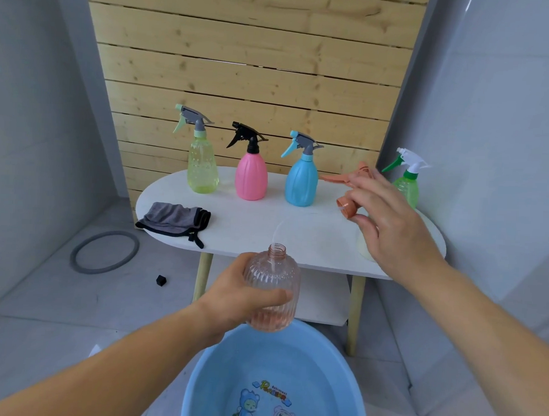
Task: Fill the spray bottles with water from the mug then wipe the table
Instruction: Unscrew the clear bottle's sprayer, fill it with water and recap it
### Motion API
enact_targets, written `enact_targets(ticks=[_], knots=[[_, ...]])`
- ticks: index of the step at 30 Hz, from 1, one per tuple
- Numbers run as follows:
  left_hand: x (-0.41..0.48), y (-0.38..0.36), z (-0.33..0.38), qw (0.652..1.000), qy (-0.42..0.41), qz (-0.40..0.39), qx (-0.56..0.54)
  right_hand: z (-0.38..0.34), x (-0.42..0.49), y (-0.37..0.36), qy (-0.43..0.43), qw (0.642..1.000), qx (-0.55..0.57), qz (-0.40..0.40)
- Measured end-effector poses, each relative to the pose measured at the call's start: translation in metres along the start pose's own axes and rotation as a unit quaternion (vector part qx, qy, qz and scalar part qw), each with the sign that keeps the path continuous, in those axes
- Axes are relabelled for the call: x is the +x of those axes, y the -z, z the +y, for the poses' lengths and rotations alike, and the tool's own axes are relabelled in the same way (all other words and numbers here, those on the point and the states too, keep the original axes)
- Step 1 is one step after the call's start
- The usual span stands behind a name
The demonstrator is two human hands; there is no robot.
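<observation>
- Slatted wood panel (241,65): upright backdrop, far beyond both hands.
- Counter (250,225): white, oval, on pale wooden legs; lies beneath the right hand and just beyond the left hand.
- Basin (212,378): blue plastic with cartoon print inside, on the floor directly below the left hand.
- Lower shelf (319,301): white, under the counter, behind the left hand.
- Left hand (241,297): wrapped around the clear pink bottle, thumb across its front.
- Right hand (389,225): raised over the counter's right part, fingers loosely spread, fingertips holding the orange spray head.
- Grey ring (74,255): flat on the floor, well to the left of the left hand.
- Grey cloth (175,219): black-edged, crumpled on the counter, up and left of the left hand.
- Yellow-green bottle (203,167), solid pink bottle (251,177), blue bottle (301,182): upright in a row at the counter's back, triggers fitted, left of the right hand.
- Green bottle (406,185): white trigger, upright, partly hidden just behind the right hand.
- Clear pink bottle (273,277): ribbed, uncapped, neck open, held upright in the left hand above the basin.
- Pale cream object (364,248): on the counter under the right hand, mostly hidden; identity cannot be told.
- Orange spray head (347,209): off its bottle, at the right hand's fingertips.
- Black block (161,280): small, on the floor left of the left hand.
</observation>
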State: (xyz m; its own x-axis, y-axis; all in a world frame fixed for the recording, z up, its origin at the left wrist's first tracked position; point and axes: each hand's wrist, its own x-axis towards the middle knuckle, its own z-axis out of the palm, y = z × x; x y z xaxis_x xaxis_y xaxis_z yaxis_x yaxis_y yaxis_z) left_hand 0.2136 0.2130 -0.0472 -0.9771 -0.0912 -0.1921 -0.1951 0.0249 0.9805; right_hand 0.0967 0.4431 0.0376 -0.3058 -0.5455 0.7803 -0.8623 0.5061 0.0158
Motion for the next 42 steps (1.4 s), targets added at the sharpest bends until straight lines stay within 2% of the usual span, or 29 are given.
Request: enact_targets(ticks=[3, 6, 8, 11, 16, 19, 21, 26, 36, 42], knots=[[0.003, 0.001, 0.001, 1.000, -0.005, 0.003, 0.013, -0.008, -0.003, -0.008, -0.010, 0.995, 0.079, -0.054], [0.007, 0.000, 0.002, 0.999, -0.017, 0.010, 0.033, -0.020, -0.008, -0.021, -0.076, 0.979, 0.159, -0.106], [0.009, -0.001, 0.002, 0.999, -0.023, 0.009, 0.043, -0.029, -0.009, -0.032, -0.140, 0.949, 0.248, -0.136], [0.012, -0.006, 0.003, 0.998, -0.031, 0.004, 0.060, -0.043, -0.003, -0.047, -0.223, 0.875, 0.407, -0.139], [0.023, -0.009, 0.011, 0.996, -0.040, 0.015, 0.077, -0.045, 0.013, -0.056, -0.317, 0.837, 0.433, -0.107], [0.035, -0.006, 0.023, 0.993, -0.060, 0.027, 0.098, -0.038, 0.025, -0.058, -0.327, 0.824, 0.453, -0.096], [0.046, -0.004, 0.031, 0.990, -0.073, 0.035, 0.114, -0.031, 0.035, -0.060, -0.319, 0.823, 0.455, -0.119], [0.083, 0.000, 0.046, 0.988, -0.097, 0.044, 0.113, 0.000, 0.061, -0.063, -0.273, 0.860, 0.398, -0.167], [0.153, -0.001, 0.031, 0.990, -0.108, 0.025, 0.091, 0.051, 0.072, -0.089, -0.233, 0.867, 0.373, -0.235], [0.167, -0.001, 0.025, 0.989, -0.119, 0.035, 0.085, 0.053, 0.066, -0.109, -0.238, 0.876, 0.369, -0.201]])
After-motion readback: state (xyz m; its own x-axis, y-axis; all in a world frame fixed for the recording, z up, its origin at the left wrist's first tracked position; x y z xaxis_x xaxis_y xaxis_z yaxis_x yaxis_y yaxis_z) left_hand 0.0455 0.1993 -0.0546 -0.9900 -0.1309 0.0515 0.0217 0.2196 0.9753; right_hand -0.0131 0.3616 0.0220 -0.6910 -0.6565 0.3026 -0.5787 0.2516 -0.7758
